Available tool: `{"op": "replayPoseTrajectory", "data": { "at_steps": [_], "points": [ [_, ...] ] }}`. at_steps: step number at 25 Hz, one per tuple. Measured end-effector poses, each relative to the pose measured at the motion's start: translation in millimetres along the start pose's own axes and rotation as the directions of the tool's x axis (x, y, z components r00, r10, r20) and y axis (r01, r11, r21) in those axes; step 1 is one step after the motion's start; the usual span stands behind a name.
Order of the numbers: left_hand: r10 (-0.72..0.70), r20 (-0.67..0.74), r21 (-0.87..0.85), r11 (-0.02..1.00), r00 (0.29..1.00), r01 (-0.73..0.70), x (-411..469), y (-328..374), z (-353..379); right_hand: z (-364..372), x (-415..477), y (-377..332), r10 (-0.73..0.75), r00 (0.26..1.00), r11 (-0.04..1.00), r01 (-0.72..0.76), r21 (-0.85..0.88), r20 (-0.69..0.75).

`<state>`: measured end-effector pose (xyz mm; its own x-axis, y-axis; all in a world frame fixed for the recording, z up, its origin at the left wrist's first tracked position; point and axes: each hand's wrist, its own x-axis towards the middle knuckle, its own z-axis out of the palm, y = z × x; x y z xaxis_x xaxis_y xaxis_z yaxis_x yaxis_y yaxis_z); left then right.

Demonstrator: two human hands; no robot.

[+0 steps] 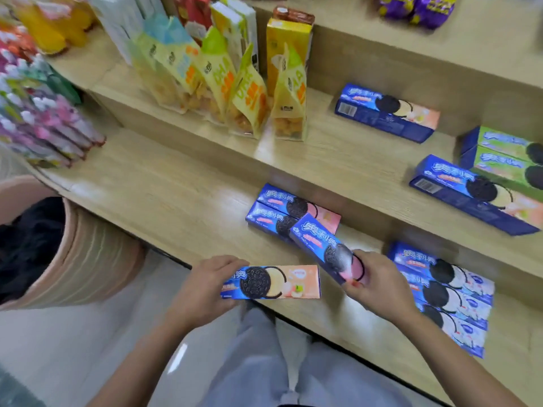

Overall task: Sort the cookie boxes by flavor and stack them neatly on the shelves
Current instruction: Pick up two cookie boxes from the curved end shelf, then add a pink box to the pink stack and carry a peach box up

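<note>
Before stepped wooden shelves (188, 183), left hand (205, 284) fingers grip a peach-ended blue cookie box (276, 282); right hand (379, 284) fingers pinch a pink-ended blue cookie box (323, 249).

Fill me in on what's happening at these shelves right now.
A person is sorting cookie boxes by flavour. The left hand holds a peach-ended box level above the floor in front of the shelf edge. The right hand holds a pink-ended box tilted over the pair of pink boxes on the lowest shelf. A row of pale blue boxes lies to the right. Two more peach boxes and some green ones sit on the shelf above.
</note>
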<state>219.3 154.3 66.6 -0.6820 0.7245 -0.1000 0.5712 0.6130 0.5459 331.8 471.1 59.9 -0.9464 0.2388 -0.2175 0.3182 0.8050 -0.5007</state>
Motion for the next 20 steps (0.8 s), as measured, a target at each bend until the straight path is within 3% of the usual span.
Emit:
{"op": "replayPoseTrajectory", "data": {
  "at_steps": [4,7,14,20],
  "points": [
    [0.202,0.127,0.055,0.976,0.971,-0.21,22,-40,-39,40,4,-22,-0.034,0.999,0.999,0.035,-0.042,0.026],
    [0.244,0.176,0.023,0.967,0.954,-0.252,24,-52,-45,68,13,-36,-0.089,0.993,0.992,0.095,-0.081,0.075],
    [0.18,0.284,0.017,0.981,0.942,-0.192,14,-89,-28,100,48,-55,-0.16,0.983,0.975,0.172,-0.141,0.092],
    [0.117,0.26,-0.01,0.993,0.959,-0.119,12,-97,-19,119,52,-52,-0.126,0.988,0.986,0.135,-0.102,0.089]
  ]
}}
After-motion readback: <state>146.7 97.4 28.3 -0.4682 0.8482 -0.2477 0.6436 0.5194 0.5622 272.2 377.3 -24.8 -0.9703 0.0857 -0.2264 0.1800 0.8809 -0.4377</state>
